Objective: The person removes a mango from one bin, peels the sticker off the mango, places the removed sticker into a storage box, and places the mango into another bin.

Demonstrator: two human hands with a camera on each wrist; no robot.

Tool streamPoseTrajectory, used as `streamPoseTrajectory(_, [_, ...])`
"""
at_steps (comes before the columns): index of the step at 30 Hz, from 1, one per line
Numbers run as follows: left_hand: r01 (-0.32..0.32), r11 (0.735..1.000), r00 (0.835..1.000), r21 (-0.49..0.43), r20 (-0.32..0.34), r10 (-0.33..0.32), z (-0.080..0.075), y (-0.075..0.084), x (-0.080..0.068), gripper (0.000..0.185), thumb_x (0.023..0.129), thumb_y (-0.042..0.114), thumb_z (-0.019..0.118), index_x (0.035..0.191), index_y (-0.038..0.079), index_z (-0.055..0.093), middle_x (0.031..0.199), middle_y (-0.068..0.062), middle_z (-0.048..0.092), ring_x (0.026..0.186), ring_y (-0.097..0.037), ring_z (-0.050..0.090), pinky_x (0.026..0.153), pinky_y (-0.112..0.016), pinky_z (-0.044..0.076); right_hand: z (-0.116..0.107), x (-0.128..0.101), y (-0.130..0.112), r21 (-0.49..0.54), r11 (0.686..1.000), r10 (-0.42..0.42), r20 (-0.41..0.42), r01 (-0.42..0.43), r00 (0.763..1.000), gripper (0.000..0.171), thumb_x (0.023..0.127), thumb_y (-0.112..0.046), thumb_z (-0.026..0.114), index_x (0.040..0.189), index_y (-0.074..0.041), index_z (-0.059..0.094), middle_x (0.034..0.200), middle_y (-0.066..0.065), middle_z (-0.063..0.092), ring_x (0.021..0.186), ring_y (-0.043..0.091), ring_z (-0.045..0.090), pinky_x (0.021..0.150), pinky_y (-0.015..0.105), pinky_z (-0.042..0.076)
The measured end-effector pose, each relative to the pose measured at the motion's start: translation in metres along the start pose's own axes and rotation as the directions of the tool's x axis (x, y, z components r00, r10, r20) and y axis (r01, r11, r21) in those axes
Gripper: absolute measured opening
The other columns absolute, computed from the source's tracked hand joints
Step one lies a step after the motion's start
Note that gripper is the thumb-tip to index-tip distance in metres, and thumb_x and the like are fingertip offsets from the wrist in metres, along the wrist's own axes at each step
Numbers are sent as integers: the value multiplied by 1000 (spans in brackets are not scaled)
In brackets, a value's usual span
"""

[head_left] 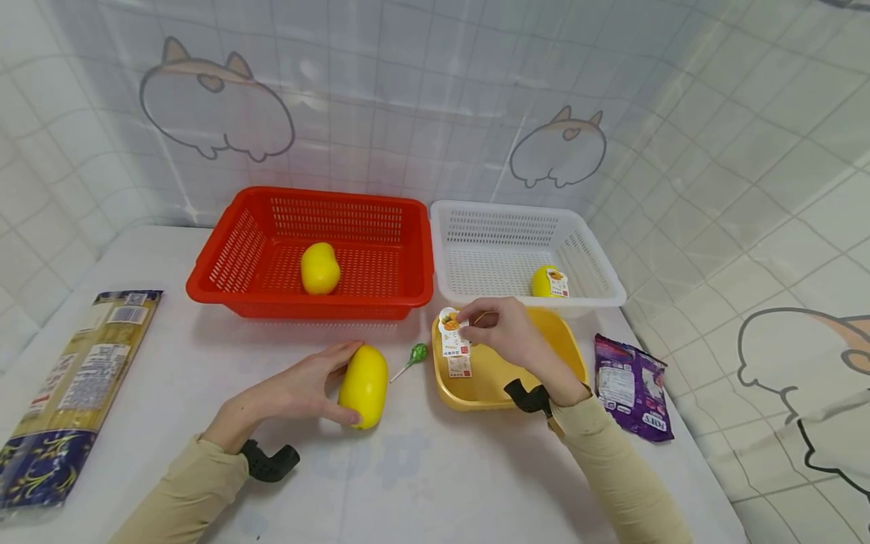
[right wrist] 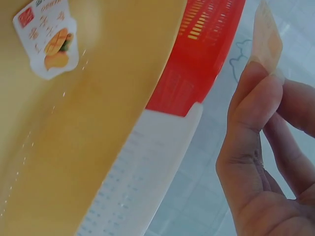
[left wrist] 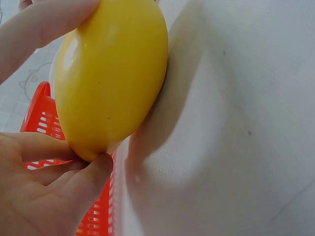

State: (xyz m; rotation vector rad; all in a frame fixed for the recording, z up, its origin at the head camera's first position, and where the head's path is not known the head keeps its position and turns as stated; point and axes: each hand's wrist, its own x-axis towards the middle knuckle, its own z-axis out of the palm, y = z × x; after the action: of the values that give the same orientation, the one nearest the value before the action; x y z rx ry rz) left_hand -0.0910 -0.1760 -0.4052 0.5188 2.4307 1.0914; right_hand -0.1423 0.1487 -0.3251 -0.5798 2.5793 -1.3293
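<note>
Glossy yellow mango-shaped fruit (head_left: pixel 365 389) lies on the white surface (head_left: pixel 435 491), long axis pointing away from us, held by our left grip (head_left: pixel 306 387); rightward, our right grip (head_left: pixel 504 326) pinches a white printed label (right wrist: pixel 267 42)

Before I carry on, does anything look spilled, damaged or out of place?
Nothing looks spilled or damaged. The green lollipop seems mildly out of place: it lies loose on the white table between the yellow mango in the left hand and the yellow basin, amid the work.

The left grip (left wrist: pixel 47 189) holds a yellow mango (left wrist: pixel 113 78) shading the white bench (left wrist: pixel 246 132); a red basket (left wrist: pixel 34 108) stands farther off.
</note>
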Motion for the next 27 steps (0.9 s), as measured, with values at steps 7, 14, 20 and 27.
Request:
streamPoseTrajectory(7, [-2,1000,1000,3,0,2,0,0,0,121,68,47,90,156,-4,23,162,-20,27,143,-37,39,119,-53,31,-9,2,3,-22,999,49,13,-49,999,17,86,-2,75,103,-1,75,99,13,73,82,21,69,73,27,60])
streamPoseTrajectory(14, [-2,1000,1000,-8,2,2,0,1,0,121,69,47,90,156,-3,23,162,-20,26,143,-37,39,118,-52,32,-16,3,7,-27,998,66,39,-65,997,17,85,-2,76,101,0,74,99,14,71,83,22,69,72,27,59])
streamPoseTrajectory(20, [4,1000,1000,-12,3,-4,0,2,-1,122,69,47,90,157,-3,22,163,-20,24,144,-37,38,119,-52,32,-20,5,13,-29,996,89,73,-87,993,15,84,-1,77,99,0,73,96,14,68,82,23,71,73,29,60])
streamPoseTrajectory(27, [11,1000,1000,-11,5,-11,-1,2,-2,122,69,47,90,157,-2,21,163,-19,23,145,-37,36,119,-53,30,-25,6,21,-49,992,124,114,-119,986,16,84,-2,77,99,0,72,93,12,67,77,21,67,73,33,60])
